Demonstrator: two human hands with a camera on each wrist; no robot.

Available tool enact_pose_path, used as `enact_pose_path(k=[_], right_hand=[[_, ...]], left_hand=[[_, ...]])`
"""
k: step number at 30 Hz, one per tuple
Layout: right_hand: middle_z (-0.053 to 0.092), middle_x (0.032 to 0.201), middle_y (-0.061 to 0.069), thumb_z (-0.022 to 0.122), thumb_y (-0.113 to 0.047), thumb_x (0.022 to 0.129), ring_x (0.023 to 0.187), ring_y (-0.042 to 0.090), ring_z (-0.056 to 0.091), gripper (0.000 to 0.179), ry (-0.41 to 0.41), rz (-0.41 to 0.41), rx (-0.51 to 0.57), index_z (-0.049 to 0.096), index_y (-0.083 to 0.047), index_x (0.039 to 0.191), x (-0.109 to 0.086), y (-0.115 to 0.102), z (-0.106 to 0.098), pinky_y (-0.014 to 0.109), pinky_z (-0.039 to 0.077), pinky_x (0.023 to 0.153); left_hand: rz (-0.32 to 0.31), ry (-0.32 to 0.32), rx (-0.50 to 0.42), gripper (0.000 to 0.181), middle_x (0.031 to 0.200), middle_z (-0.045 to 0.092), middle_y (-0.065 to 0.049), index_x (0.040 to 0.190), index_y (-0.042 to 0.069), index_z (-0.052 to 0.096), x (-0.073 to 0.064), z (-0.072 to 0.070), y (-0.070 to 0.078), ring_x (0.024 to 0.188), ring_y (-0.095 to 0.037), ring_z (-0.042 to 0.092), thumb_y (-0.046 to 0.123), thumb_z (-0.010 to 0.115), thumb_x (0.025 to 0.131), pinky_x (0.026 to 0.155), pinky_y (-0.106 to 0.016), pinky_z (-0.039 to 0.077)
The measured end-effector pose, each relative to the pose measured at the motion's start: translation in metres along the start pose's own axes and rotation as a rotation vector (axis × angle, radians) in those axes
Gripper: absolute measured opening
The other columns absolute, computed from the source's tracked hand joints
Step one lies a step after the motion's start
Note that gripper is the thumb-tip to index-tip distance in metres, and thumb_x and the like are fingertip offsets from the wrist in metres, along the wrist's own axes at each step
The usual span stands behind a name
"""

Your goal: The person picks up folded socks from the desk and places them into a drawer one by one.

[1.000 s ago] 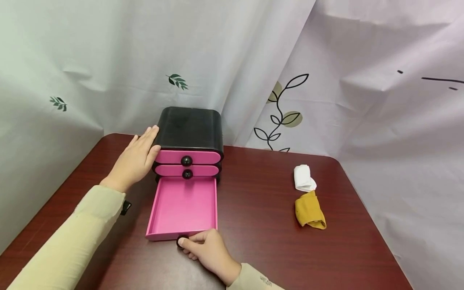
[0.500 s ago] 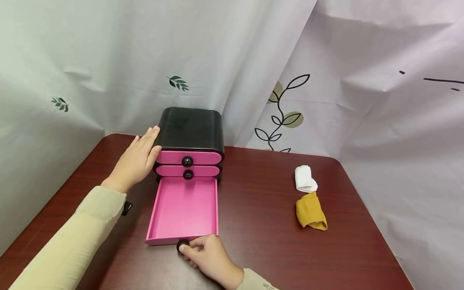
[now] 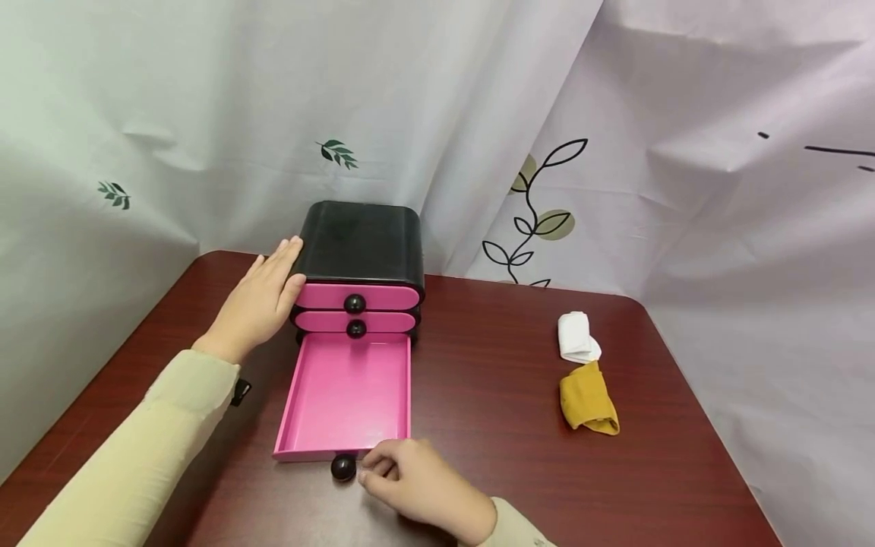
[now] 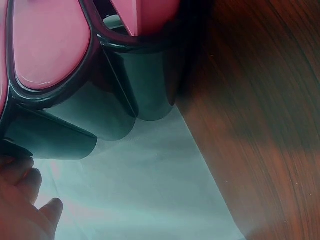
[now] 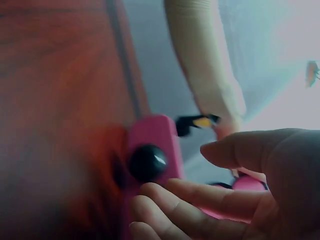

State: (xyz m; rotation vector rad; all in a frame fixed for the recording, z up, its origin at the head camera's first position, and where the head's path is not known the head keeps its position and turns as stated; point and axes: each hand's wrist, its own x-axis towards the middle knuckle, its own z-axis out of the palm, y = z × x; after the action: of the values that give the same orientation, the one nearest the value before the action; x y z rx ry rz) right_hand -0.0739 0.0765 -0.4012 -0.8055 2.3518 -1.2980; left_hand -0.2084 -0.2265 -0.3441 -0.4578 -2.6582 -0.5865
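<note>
A small black drawer unit (image 3: 362, 239) with pink drawers stands on the table near the curtain. My left hand (image 3: 256, 304) rests flat against its left side, fingers straight. The lowest drawer (image 3: 352, 391) is pulled far out, and nothing lies in it. On that drawer's front sits a round black knob (image 3: 344, 467). Just right of the knob is my right hand (image 3: 427, 482), holding nothing, its fingers loosely bent. In the right wrist view the thumb and fingers are apart, with the knob (image 5: 147, 163) beyond the fingertips. Both upper drawers (image 3: 354, 296) are pushed in.
On the right of the brown table (image 3: 492, 425) lie a folded white cloth (image 3: 574, 336) and, nearer, a folded mustard-yellow cloth (image 3: 588, 399). A pale curtain (image 3: 437, 114) with leaf prints hangs behind the table.
The drawer slid slightly farther toward me at first. My right hand then let go of the knob and moved a little to the right. My left hand stayed on the unit.
</note>
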Motion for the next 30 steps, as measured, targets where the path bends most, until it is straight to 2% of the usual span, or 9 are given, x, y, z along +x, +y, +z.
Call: enact_pose_path(k=[5, 10, 16, 23, 30], right_hand=[[0.068, 0.08, -0.012, 0.07, -0.019, 0.093, 0.071, -0.005, 0.06, 0.015, 0.074, -0.037, -0.046, 0.076, -0.006, 0.097, 0.003, 0.002, -0.028, 0.015, 0.053, 0.068], [0.073, 0.087, -0.004, 0.068, -0.018, 0.096, 0.077, 0.006, 0.065, 0.018, 0.187, -0.036, -0.099, 0.075, -0.004, 0.103, 0.006, 0.007, -0.06, 0.023, 0.055, 0.071], [0.073, 0.095, -0.003, 0.07, -0.016, 0.095, 0.081, 0.011, 0.067, 0.014, 0.324, -0.072, -0.181, 0.075, -0.009, 0.106, 0.001, 0.013, -0.095, 0.03, 0.059, 0.074], [0.073, 0.1, 0.0, 0.074, -0.013, 0.092, 0.087, 0.013, 0.069, 0.022, 0.512, -0.005, -0.299, 0.074, -0.009, 0.114, -0.015, 0.027, -0.13, 0.041, 0.06, 0.079], [0.074, 0.1, 0.009, 0.071, -0.01, 0.095, 0.09, 0.024, 0.072, 0.024, 0.611, 0.058, -0.353, 0.071, -0.002, 0.117, -0.026, 0.047, -0.161, 0.044, 0.059, 0.082]], left_hand=[[0.006, 0.002, 0.002, 0.061, 0.163, 0.028, -0.021, 0.159, 0.0, 0.025, 0.0, -0.001, 0.0, 0.153, -0.035, 0.022, 0.033, 0.039, 0.11, 0.125, -0.052, 0.011], [0.011, 0.006, 0.004, 0.061, 0.163, 0.029, -0.021, 0.159, 0.0, 0.026, 0.0, -0.002, 0.001, 0.152, -0.035, 0.023, 0.033, 0.039, 0.11, 0.125, -0.053, 0.011], [-0.003, -0.011, 0.01, 0.062, 0.164, 0.027, -0.02, 0.16, 0.0, 0.025, 0.001, 0.0, 0.0, 0.153, -0.034, 0.021, 0.035, 0.038, 0.11, 0.125, -0.052, 0.01], [-0.001, -0.009, 0.008, 0.062, 0.164, 0.027, -0.021, 0.16, 0.0, 0.025, 0.002, 0.001, 0.0, 0.153, -0.034, 0.021, 0.035, 0.038, 0.11, 0.125, -0.052, 0.01], [-0.003, -0.007, 0.005, 0.062, 0.163, 0.029, -0.022, 0.159, -0.001, 0.025, 0.0, 0.001, 0.0, 0.153, -0.035, 0.022, 0.034, 0.039, 0.11, 0.125, -0.053, 0.011]])
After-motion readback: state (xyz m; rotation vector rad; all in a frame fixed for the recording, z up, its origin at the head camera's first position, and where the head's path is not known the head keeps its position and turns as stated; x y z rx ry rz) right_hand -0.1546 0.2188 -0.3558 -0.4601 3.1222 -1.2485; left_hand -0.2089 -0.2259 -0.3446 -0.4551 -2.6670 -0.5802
